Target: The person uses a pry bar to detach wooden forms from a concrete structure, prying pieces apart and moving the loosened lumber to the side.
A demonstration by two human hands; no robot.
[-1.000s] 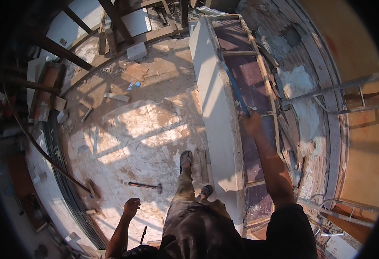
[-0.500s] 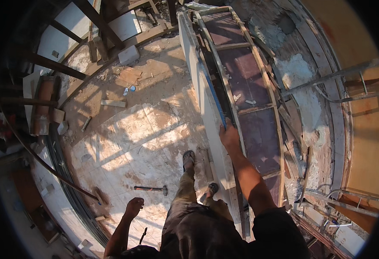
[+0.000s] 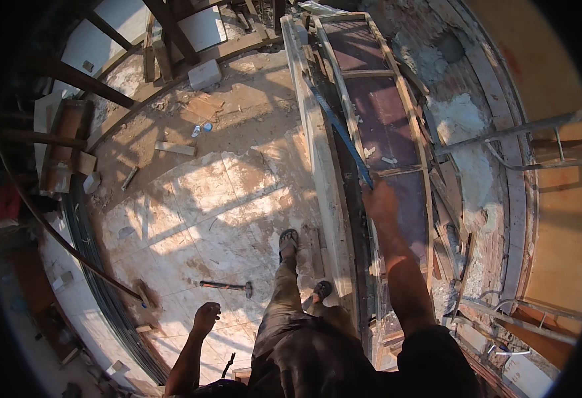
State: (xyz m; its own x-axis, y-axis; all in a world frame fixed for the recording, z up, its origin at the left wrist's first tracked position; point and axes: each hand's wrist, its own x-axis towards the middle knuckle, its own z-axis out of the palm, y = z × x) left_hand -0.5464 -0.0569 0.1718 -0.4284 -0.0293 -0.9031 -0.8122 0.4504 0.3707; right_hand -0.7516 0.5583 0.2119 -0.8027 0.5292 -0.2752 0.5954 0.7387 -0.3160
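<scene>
My right hand (image 3: 380, 204) is closed around the lower end of a long blue bar (image 3: 344, 136). The bar slants away to the upper left, over the dark gap between a long pale timber board (image 3: 321, 142) and a wooden frame with dark reddish panels (image 3: 387, 109). Its far tip lies close to the board's edge; whether it touches cannot be told. My left hand (image 3: 206, 317) hangs low over the floor, fingers loosely curled and apart, holding nothing. Nearest to it is a hammer (image 3: 228, 286) lying on the tiles.
Wood scraps (image 3: 175, 148) and a white block (image 3: 204, 74) lie on the dusty floor. Bundled dark rods (image 3: 95, 265) run along the left. Timber posts (image 3: 85, 79) stand at upper left. A metal ladder-like frame (image 3: 523, 139) and rubble are at right.
My right hand has shifted right, toward the panelled frame, and the blue bar now slants more. The view has moved slightly. My left hand stays low and empty.
</scene>
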